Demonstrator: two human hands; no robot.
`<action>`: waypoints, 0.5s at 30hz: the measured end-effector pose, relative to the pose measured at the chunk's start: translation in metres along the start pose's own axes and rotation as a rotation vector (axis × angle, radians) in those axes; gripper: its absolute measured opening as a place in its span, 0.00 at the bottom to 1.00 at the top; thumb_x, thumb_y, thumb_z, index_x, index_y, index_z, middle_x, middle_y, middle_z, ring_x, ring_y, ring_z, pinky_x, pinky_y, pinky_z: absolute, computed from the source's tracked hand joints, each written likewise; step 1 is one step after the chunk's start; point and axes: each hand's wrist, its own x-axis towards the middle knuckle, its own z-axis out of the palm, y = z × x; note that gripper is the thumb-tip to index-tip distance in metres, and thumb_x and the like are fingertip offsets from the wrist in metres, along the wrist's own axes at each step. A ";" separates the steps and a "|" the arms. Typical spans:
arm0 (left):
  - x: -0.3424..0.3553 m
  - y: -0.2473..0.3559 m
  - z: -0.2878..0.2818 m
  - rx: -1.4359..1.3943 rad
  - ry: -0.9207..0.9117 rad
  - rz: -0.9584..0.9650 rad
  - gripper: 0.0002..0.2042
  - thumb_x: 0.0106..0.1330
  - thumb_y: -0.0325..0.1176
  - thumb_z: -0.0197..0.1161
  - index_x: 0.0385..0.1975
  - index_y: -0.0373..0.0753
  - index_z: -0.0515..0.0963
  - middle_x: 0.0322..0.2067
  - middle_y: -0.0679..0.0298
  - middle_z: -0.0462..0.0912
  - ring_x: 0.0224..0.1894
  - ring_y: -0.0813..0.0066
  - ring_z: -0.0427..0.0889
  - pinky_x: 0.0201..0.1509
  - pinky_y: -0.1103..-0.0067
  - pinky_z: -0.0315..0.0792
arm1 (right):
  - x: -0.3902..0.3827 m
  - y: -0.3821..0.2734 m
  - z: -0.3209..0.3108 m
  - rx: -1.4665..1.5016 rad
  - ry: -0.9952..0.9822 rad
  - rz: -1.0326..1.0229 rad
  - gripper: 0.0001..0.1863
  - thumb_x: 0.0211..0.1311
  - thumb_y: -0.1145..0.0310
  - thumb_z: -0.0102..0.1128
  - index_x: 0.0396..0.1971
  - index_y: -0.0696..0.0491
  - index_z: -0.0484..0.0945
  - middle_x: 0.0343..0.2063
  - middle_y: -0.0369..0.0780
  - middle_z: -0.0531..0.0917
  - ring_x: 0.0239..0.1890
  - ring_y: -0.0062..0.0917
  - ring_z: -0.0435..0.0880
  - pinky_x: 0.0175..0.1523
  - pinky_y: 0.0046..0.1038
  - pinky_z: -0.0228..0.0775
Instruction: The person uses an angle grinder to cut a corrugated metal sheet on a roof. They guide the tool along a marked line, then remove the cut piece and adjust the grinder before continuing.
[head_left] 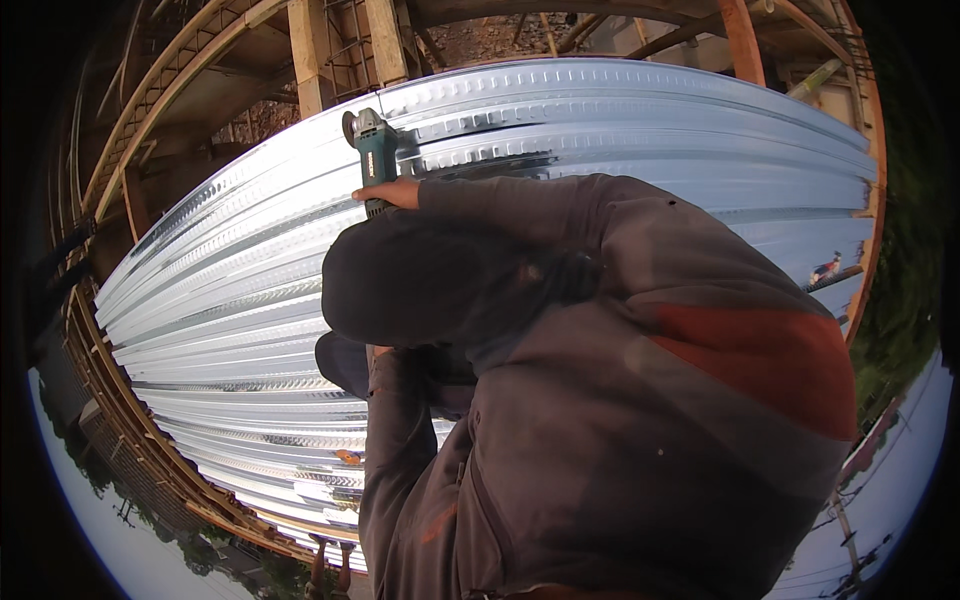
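Note:
My right hand (pixel 398 195) grips the body of a dark green angle grinder (pixel 376 150) above my bent, dark-clad knee (pixel 400 280). The grinder's round disc is at its far end, over ribbed silver metal sheeting (pixel 220 260) on which I am crouched. My left sleeve (pixel 400 450) comes up from the lower edge. Only a sliver of my left hand (pixel 380 350) shows below the knee, so its fingers and anything in them are hidden.
Timber posts (pixel 740 40), beams and rebar frames stand beyond the sheeting's far edge. A small red and white object (pixel 825 268) lies at the right, a small orange one (pixel 348 456) at the lower left. Trees and overhead wires show around the rim.

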 end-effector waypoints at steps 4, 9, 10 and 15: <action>-0.010 -0.001 -0.002 0.022 -0.007 -0.083 0.21 0.62 0.47 0.63 0.45 0.35 0.80 0.42 0.53 0.87 0.48 0.57 0.87 0.51 0.65 0.79 | -0.022 0.016 -0.015 -0.065 -0.226 0.025 0.29 0.61 0.49 0.67 0.52 0.57 0.80 0.45 0.39 0.85 0.44 0.23 0.84 0.51 0.25 0.74; -0.020 0.003 0.007 0.030 -0.023 -0.161 0.21 0.62 0.47 0.63 0.45 0.35 0.80 0.42 0.53 0.87 0.48 0.57 0.87 0.51 0.65 0.79 | -0.017 0.044 -0.030 -0.154 -0.362 0.151 0.21 0.73 0.60 0.57 0.62 0.48 0.73 0.50 0.37 0.81 0.54 0.24 0.79 0.59 0.30 0.69; -0.021 0.005 0.009 0.030 -0.024 -0.173 0.21 0.62 0.47 0.63 0.44 0.35 0.80 0.41 0.53 0.87 0.48 0.57 0.87 0.51 0.65 0.79 | -0.016 0.047 -0.031 -0.189 -0.317 0.184 0.21 0.71 0.58 0.59 0.60 0.49 0.75 0.49 0.37 0.82 0.52 0.23 0.79 0.57 0.28 0.70; -0.008 0.028 0.015 0.061 -0.035 -0.177 0.20 0.62 0.46 0.63 0.44 0.34 0.79 0.41 0.53 0.87 0.47 0.57 0.87 0.51 0.64 0.79 | -0.024 0.031 -0.027 0.059 -0.142 0.161 0.27 0.60 0.51 0.69 0.50 0.55 0.79 0.45 0.37 0.81 0.45 0.18 0.80 0.50 0.23 0.73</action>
